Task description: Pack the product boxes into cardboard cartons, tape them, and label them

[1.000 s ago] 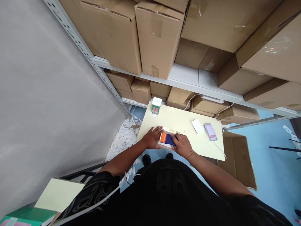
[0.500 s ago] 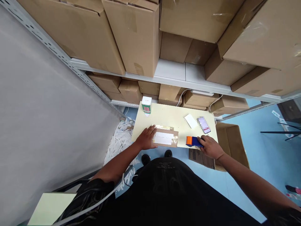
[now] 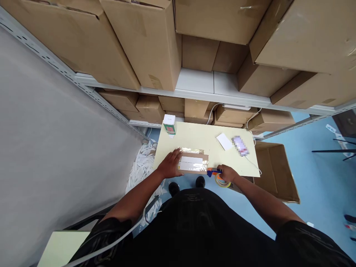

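Note:
A flat brown cardboard parcel (image 3: 191,171) with white labels and shiny clear tape lies at the front edge of the pale table (image 3: 191,135). My left hand (image 3: 170,164) rests on the parcel's left end, fingers stretched out over it. In my right hand (image 3: 227,173) is a blue and orange tape dispenser (image 3: 213,171), with its roll of tape hanging below the hand. The dispenser's front end is close to the parcel's right edge; whether they touch, I cannot tell.
A small white and green box (image 3: 169,125) stands at the table's back left. White paper (image 3: 224,141) and a phone (image 3: 240,145) lie right. An open carton (image 3: 274,170) stands beside the table. Shelves (image 3: 194,83) of cartons rise behind; paper strips (image 3: 140,167) litter the left floor.
My right hand has brought the tape dispenser leftward from the table's right side to the parcel's right end and turned it. My left hand stays on the parcel.

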`<action>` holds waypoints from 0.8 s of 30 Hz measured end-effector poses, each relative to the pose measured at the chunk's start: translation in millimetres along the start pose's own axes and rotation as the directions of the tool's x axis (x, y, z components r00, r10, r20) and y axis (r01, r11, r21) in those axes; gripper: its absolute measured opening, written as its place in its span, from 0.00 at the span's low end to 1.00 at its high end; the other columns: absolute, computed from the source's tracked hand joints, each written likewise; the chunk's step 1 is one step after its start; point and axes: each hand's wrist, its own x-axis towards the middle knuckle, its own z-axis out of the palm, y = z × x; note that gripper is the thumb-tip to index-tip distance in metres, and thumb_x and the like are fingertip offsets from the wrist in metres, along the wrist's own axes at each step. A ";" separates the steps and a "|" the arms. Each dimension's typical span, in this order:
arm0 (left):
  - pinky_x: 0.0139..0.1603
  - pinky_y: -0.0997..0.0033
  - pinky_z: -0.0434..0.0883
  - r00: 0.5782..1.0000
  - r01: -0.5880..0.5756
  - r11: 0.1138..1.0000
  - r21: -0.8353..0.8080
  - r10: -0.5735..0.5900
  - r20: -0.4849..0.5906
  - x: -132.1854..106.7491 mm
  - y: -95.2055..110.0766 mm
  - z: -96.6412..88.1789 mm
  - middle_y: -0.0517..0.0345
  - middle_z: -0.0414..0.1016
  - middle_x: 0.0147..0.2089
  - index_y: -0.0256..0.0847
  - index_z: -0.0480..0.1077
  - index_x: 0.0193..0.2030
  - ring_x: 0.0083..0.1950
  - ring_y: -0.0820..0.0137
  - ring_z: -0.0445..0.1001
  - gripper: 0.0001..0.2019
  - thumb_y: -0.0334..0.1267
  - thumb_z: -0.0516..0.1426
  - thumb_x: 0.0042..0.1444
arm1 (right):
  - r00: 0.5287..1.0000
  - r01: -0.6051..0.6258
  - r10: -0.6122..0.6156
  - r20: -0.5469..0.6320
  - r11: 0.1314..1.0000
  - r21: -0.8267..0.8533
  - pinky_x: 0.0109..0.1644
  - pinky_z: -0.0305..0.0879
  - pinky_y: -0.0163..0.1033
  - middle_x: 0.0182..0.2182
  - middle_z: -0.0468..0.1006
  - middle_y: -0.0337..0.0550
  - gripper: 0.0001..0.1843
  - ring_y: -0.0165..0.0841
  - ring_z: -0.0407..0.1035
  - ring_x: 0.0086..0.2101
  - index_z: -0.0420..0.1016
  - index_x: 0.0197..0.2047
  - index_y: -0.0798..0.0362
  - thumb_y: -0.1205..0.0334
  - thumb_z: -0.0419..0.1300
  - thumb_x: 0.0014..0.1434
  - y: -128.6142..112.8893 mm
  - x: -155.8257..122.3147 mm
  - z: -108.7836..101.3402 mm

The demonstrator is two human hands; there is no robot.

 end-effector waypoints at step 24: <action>0.63 0.51 0.70 0.849 0.415 0.783 -0.463 -0.517 -0.114 -22.1 59.9 -18.0 0.43 0.73 0.59 0.38 0.67 0.63 0.62 0.53 0.73 0.23 0.45 0.54 0.65 | 0.943 0.017 0.194 -0.272 0.783 0.621 0.51 0.70 0.50 0.43 0.81 0.51 0.34 0.48 0.74 0.46 0.77 0.48 0.49 0.35 0.38 0.71 -106.3 -31.5 -1.1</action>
